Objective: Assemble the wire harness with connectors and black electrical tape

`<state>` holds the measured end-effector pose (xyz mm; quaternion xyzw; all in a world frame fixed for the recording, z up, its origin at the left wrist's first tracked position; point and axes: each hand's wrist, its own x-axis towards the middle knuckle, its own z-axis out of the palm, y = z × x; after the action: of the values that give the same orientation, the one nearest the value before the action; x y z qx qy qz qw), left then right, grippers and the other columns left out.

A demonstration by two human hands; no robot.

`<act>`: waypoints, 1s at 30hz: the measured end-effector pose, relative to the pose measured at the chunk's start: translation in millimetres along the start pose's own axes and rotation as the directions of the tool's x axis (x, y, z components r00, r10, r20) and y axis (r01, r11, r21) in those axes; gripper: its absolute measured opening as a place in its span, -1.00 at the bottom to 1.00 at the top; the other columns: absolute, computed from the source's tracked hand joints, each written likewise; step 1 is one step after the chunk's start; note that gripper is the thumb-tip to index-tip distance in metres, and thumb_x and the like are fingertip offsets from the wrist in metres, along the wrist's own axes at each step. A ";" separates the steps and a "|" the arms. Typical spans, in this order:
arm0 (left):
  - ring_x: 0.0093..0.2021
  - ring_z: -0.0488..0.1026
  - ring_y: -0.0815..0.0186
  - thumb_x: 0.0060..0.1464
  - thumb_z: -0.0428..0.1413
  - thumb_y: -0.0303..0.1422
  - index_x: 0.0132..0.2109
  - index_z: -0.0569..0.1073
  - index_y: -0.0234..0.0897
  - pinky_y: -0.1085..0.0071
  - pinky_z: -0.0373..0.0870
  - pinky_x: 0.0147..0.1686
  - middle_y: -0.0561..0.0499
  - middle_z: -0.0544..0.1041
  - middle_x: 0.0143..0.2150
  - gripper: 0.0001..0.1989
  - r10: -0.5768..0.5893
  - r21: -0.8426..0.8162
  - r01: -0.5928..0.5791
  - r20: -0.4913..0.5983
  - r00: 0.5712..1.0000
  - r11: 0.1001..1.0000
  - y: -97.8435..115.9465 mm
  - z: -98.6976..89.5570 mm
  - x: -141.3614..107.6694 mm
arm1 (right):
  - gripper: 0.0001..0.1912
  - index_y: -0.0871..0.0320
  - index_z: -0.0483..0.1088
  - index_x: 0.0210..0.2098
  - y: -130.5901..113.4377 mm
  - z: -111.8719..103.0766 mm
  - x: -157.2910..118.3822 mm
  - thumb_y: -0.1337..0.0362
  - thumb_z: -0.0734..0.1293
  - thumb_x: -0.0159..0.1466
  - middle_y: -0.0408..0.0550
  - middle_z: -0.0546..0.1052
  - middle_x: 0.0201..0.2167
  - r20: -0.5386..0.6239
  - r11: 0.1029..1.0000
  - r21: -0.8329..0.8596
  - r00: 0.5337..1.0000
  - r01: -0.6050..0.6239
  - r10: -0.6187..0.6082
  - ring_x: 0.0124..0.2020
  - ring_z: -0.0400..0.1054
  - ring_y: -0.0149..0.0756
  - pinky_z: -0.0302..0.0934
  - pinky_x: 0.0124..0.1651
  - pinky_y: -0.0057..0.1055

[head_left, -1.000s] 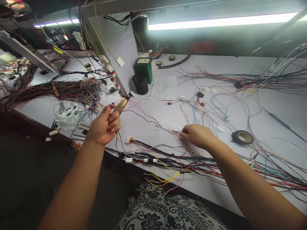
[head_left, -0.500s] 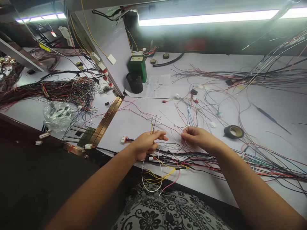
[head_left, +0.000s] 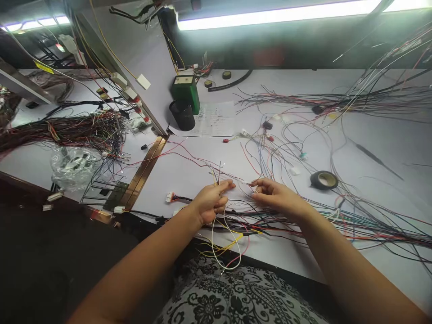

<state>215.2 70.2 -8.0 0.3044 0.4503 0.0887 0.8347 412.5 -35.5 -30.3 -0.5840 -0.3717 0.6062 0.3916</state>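
Note:
My left hand point(head_left: 213, 201) is closed round a few thin wires. Their ends point(head_left: 219, 170) stick up above its fingers, and a white wire point(head_left: 239, 250) loops down below it toward my lap. To its right, my right hand point(head_left: 270, 193) is closed in a pinch on a wire whose pale tip point(head_left: 247, 182) points left; its fingers partly hide the wire. Under both hands runs a bundle of black, red and green wires point(head_left: 280, 220) along the bench's front. A white connector point(head_left: 169, 197) lies left of my left hand.
A roll of black tape point(head_left: 324, 180) lies right of my right hand. Farther back are a black cup point(head_left: 182, 115), a green box point(head_left: 186, 93), a printed sheet point(head_left: 218, 119) and loose wires point(head_left: 297, 101). A copper-coloured strip point(head_left: 143, 172) crosses the bench at left.
The whole view has shifted slightly. My right hand has risen a little and a pale wire tip now shows at its fingers. The white loop below my left hand has swung right.

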 end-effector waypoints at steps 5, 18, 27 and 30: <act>-0.70 -0.09 0.62 0.16 0.10 -0.29 -0.07 0.49 -0.27 0.50 -0.25 -0.73 -0.07 0.49 -0.25 -0.77 0.049 0.016 -0.050 0.069 0.996 0.999 1.5 2.2 -2.1 | -0.79 0.09 0.22 -0.38 1.7 8.0 5.9 0.17 0.34 0.11 -0.24 0.29 -0.50 -0.162 0.964 -0.257 0.981 0.062 -0.106 -0.51 0.13 -0.42 0.03 -0.45 -0.45; -0.70 -0.10 0.65 0.13 0.12 -0.31 -0.11 0.45 -0.29 0.55 -0.21 -0.75 -0.21 0.47 0.06 -0.80 -0.005 -0.017 0.006 0.011 1.000 1.000 -2.1 -4.9 3.2 | -0.89 0.08 0.25 -0.30 14.0 33.3 16.0 0.24 0.25 0.17 -0.13 0.43 -0.32 -0.432 0.922 -0.360 0.851 0.140 -0.298 -0.37 0.35 -0.33 0.19 -0.27 -0.36; -0.71 -0.13 0.65 0.14 0.09 -0.35 -0.20 0.43 -0.34 0.56 -0.20 -0.78 -0.22 0.46 0.09 -0.87 -0.015 -0.062 0.014 -0.008 1.000 0.998 -1.1 5.0 10.7 | -0.84 0.09 0.20 -0.35 12.4 35.1 18.6 0.20 0.29 0.20 -0.12 0.40 -0.32 -0.452 0.948 -0.227 0.838 0.222 -0.305 -0.28 0.32 -0.30 0.24 -0.15 -0.28; -0.71 -0.14 0.65 0.16 0.07 -0.37 -0.23 0.41 -0.34 0.58 -0.20 -0.78 -0.21 0.48 0.06 -0.90 -0.030 -0.095 0.030 0.005 1.000 0.995 0.4 5.0 11.1 | -0.76 0.07 0.14 -0.36 16.1 36.6 19.3 0.19 0.34 0.17 -0.17 0.36 -0.34 -0.407 0.958 0.022 0.878 0.286 -0.252 -0.30 0.31 -0.35 0.29 -0.15 -0.29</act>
<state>225.7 73.0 -13.4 0.2575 0.4488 0.0971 0.8502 375.0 -24.5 -51.5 -0.6217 -0.3363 0.4282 0.5630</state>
